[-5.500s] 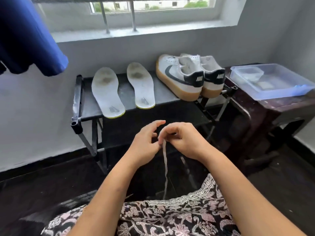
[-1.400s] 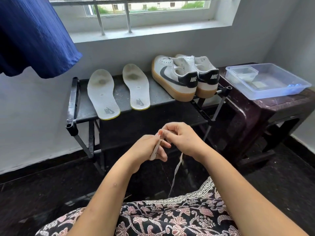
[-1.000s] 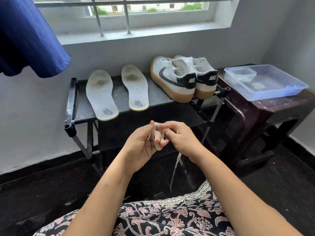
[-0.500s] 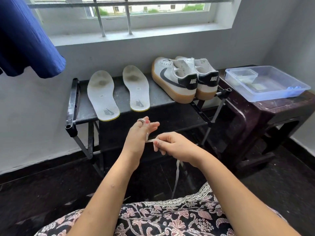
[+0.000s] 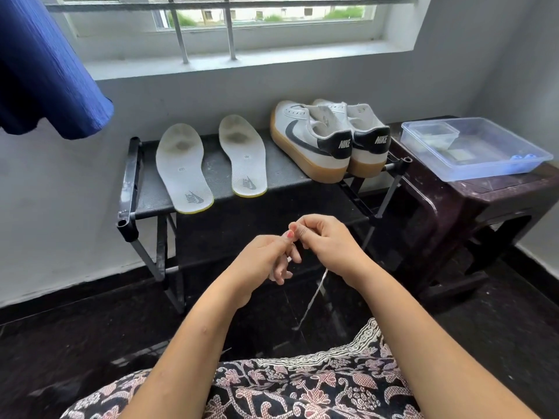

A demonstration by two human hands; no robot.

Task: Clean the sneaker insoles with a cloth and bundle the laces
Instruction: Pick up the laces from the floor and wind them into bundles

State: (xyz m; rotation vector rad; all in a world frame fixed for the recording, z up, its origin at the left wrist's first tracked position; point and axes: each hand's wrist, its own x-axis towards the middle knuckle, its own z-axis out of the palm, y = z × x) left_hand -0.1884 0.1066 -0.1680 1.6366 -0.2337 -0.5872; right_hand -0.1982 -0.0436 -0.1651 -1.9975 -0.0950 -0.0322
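My left hand (image 5: 263,258) and my right hand (image 5: 325,241) meet in front of me, just below the front edge of the black rack (image 5: 217,167). Both pinch a white shoelace (image 5: 313,299); its loose end hangs down from under my right hand toward my lap. The part wound on my left fingers is mostly hidden. Two grey-white insoles, one (image 5: 183,167) on the left and one (image 5: 243,155) beside it, lie flat on the rack. A pair of white sneakers (image 5: 320,140) with gum soles stands at the rack's right end, heels toward me.
A clear plastic tray (image 5: 481,164) with a small box in it sits on a dark brown stool (image 5: 472,204) at the right. A blue cloth (image 5: 45,65) hangs at the upper left. A barred window is above the rack. The floor is dark.
My left hand has turned fingers-down and dropped a little. My right hand has risen over it, carrying the lace around the left fingers. The hanging end is shorter than 5.5 s ago.
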